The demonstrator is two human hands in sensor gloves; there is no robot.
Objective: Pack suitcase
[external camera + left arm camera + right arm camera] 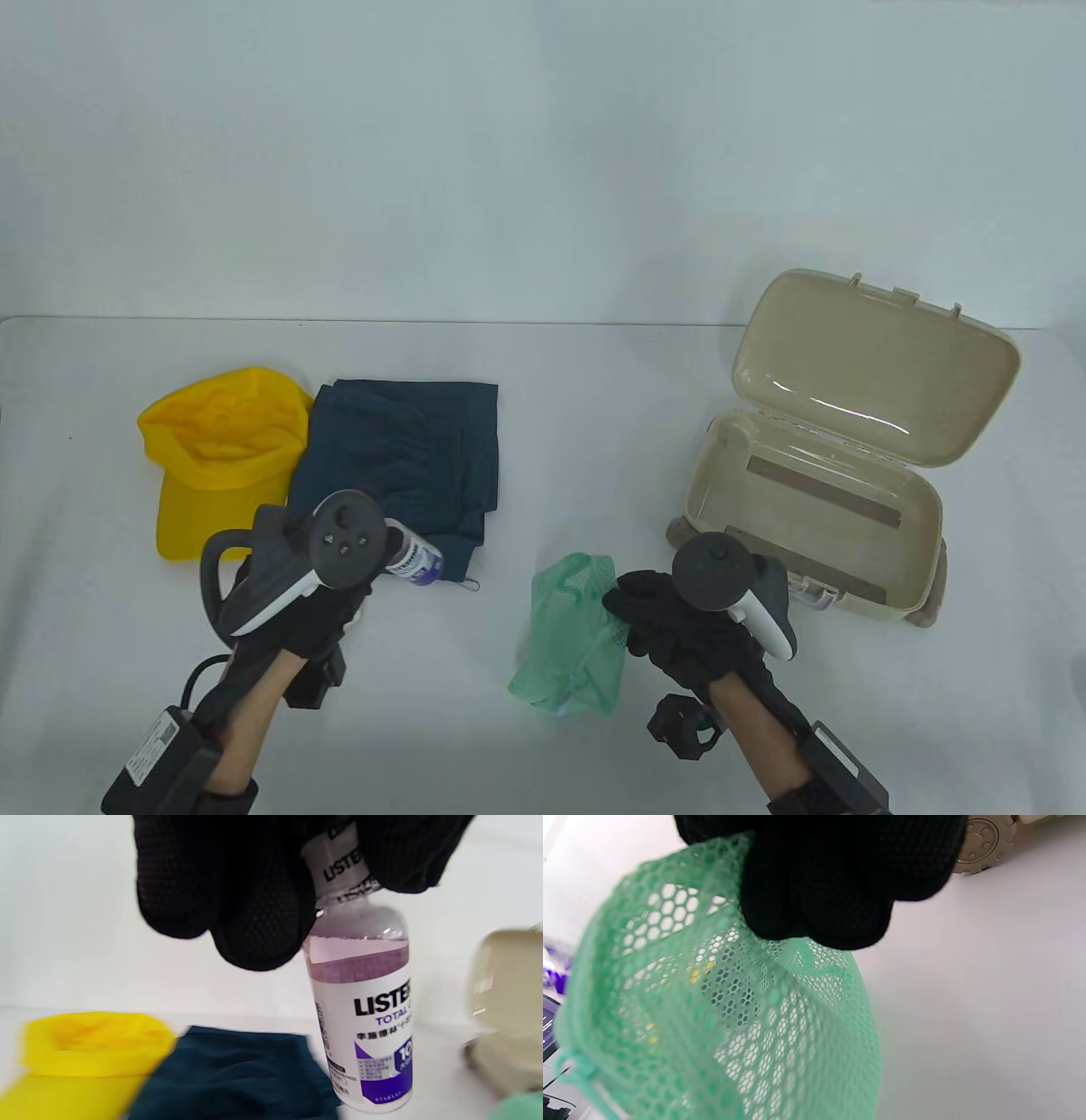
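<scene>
Above the table (543, 407), left fingers (254, 921) pinch the bottle (365, 1005) cap.

Pretty bare setup honestly. There's a white table (543, 407) with a slightly textured, cloth-like top filling the lower half of the table view, and its far edge shows as a thin darker line. Right behind that edge a plain white wall (543, 153) goes up, with a faint bluish-grey tint. Light is soft and even, so only weak shadows fall on the table, and the wall looks a bit brighter toward the top above the table.
</scene>
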